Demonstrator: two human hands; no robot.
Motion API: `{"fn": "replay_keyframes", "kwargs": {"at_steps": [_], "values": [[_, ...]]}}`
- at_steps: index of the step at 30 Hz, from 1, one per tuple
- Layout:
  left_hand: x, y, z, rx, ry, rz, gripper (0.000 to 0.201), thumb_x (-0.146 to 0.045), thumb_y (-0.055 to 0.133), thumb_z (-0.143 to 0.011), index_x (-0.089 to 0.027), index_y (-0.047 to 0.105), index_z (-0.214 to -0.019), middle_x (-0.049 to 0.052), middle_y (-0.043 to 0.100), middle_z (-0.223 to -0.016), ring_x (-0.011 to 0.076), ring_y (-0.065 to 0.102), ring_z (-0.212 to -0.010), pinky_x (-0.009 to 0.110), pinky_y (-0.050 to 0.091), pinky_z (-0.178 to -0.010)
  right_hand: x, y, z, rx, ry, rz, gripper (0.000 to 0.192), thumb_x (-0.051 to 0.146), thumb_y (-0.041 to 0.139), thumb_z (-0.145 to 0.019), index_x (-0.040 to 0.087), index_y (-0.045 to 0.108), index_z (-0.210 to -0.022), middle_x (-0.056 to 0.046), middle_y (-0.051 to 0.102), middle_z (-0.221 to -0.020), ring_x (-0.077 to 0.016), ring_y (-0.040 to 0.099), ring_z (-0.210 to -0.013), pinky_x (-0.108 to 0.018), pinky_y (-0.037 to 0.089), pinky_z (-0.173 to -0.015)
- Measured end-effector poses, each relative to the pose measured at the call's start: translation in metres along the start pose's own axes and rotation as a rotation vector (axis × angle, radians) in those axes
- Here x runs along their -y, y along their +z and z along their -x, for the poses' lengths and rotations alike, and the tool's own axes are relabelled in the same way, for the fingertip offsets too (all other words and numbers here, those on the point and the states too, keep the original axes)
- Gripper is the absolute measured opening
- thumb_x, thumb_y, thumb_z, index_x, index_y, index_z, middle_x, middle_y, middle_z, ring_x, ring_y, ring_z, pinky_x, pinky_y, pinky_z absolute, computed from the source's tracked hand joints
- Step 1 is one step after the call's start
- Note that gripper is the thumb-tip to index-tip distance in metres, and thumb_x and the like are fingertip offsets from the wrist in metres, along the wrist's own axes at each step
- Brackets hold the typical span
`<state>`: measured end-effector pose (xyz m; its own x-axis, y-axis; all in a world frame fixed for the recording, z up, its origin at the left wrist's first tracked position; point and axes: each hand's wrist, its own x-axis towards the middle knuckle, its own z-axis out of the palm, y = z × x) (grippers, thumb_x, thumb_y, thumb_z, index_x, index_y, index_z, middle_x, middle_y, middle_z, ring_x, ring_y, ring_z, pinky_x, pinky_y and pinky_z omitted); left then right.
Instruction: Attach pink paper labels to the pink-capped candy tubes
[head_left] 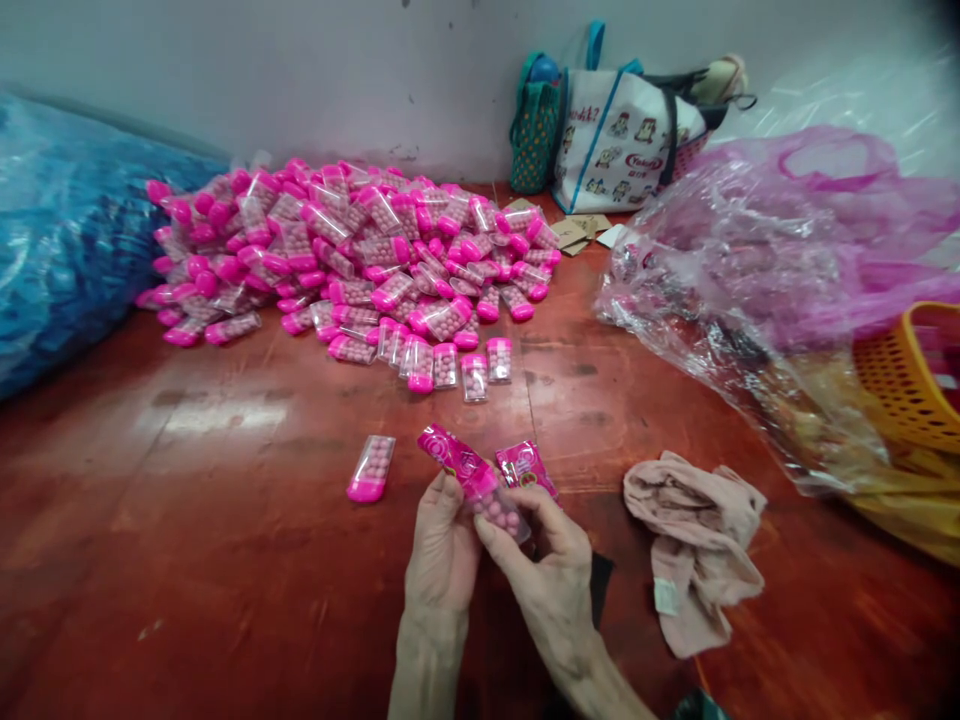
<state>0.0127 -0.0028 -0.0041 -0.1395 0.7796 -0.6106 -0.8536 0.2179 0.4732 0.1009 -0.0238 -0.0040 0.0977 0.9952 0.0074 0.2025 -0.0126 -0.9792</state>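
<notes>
My left hand and my right hand together hold one clear candy box with a pink label sleeve partly over it, low in the middle of the head view. My right hand also pinches a stack of pink label sleeves between its fingers. A single clear candy box with a pink cap lies on the red-brown table just left of my hands. A large heap of the same pink-capped boxes lies farther back.
A blue plastic sack fills the left edge. Crumpled clear and pink plastic bags and an orange basket sit at the right. A beige cloth lies right of my hands. Tote bags lean on the wall.
</notes>
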Motion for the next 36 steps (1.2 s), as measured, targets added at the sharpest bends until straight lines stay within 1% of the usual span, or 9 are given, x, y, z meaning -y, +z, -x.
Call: {"fn": "replay_keyframes", "kwargs": {"at_steps": [8,14,17,19,24,26,31,33,36], "values": [[0.004,0.006,0.003,-0.030,0.328,-0.085,0.019,-0.021,0.077,-0.058,-0.015,0.066,-0.073,0.000,0.067,-0.066,0.0113,0.061,-0.058,0.022,0.049,-0.061,-0.001,-0.002,-0.003,-0.018,-0.133,0.089,0.015,0.016,0.062,-0.074,0.017,0.062,-0.089,-0.002,0.063,-0.075,-0.0142,0.058,-0.064,-0.024,0.046,-0.060],[-0.004,0.001,0.004,0.071,0.073,-0.146,0.036,-0.044,0.076,-0.054,-0.011,0.065,-0.065,0.006,0.066,-0.061,0.0192,0.063,-0.056,0.032,0.052,-0.058,0.004,-0.006,-0.007,0.131,0.077,-0.071,0.013,0.026,0.067,-0.071,0.017,0.064,-0.081,0.002,0.060,-0.064,-0.0117,0.054,-0.056,-0.021,0.044,-0.053],[-0.005,0.000,0.004,0.088,0.055,-0.149,0.043,-0.047,0.076,-0.052,-0.010,0.068,-0.072,0.009,0.068,-0.069,0.0208,0.064,-0.059,0.034,0.053,-0.059,0.004,-0.007,-0.007,0.161,0.098,-0.122,0.012,0.026,0.067,-0.072,0.017,0.063,-0.080,0.001,0.061,-0.065,-0.0117,0.054,-0.056,-0.021,0.044,-0.051],[-0.004,0.000,0.003,0.070,0.115,-0.163,0.038,-0.040,0.078,-0.053,-0.011,0.069,-0.076,0.009,0.069,-0.072,0.0210,0.064,-0.063,0.034,0.053,-0.062,0.003,-0.006,-0.005,0.127,0.036,-0.072,0.011,0.024,0.066,-0.073,0.018,0.063,-0.082,0.001,0.061,-0.065,-0.0120,0.055,-0.056,-0.022,0.045,-0.051],[0.004,0.002,0.000,-0.058,0.381,-0.158,0.020,-0.019,0.079,-0.054,-0.015,0.068,-0.070,0.003,0.070,-0.068,0.0179,0.064,-0.067,0.031,0.050,-0.071,-0.003,-0.003,-0.003,-0.057,-0.344,0.185,0.017,0.013,0.060,-0.075,0.018,0.062,-0.092,-0.004,0.064,-0.076,-0.0157,0.059,-0.067,-0.026,0.048,-0.063],[0.005,0.002,-0.001,-0.051,0.331,-0.141,0.022,-0.024,0.079,-0.054,-0.014,0.068,-0.069,0.004,0.069,-0.066,0.0183,0.064,-0.067,0.032,0.051,-0.070,-0.003,-0.005,-0.005,-0.004,-0.262,0.152,0.015,0.015,0.061,-0.075,0.018,0.062,-0.090,-0.003,0.063,-0.072,-0.0151,0.058,-0.064,-0.026,0.047,-0.061],[0.003,0.000,0.002,0.087,-0.001,-0.160,0.043,-0.051,0.071,-0.056,-0.010,0.066,-0.066,0.008,0.064,-0.061,0.0210,0.062,-0.061,0.034,0.052,-0.060,0.000,-0.012,-0.013,0.200,0.205,-0.215,0.014,0.028,0.068,-0.071,0.017,0.062,-0.077,0.002,0.058,-0.064,-0.0114,0.052,-0.056,-0.021,0.043,-0.052],[0.003,0.000,0.004,0.116,0.000,-0.175,0.042,-0.049,0.072,-0.057,-0.010,0.066,-0.068,0.008,0.065,-0.063,0.0193,0.061,-0.058,0.033,0.052,-0.057,0.001,-0.012,-0.013,0.213,0.259,-0.313,0.015,0.028,0.068,-0.070,0.017,0.061,-0.077,0.002,0.058,-0.066,-0.0111,0.053,-0.058,-0.021,0.044,-0.054],[0.006,0.002,0.005,0.106,0.095,-0.206,0.027,-0.034,0.073,-0.062,-0.011,0.067,-0.075,0.008,0.067,-0.070,0.0152,0.060,-0.055,0.029,0.051,-0.057,0.000,-0.009,-0.009,0.125,0.178,-0.193,0.013,0.026,0.065,-0.073,0.017,0.062,-0.081,0.001,0.059,-0.068,-0.0118,0.053,-0.060,-0.022,0.043,-0.056]]}}
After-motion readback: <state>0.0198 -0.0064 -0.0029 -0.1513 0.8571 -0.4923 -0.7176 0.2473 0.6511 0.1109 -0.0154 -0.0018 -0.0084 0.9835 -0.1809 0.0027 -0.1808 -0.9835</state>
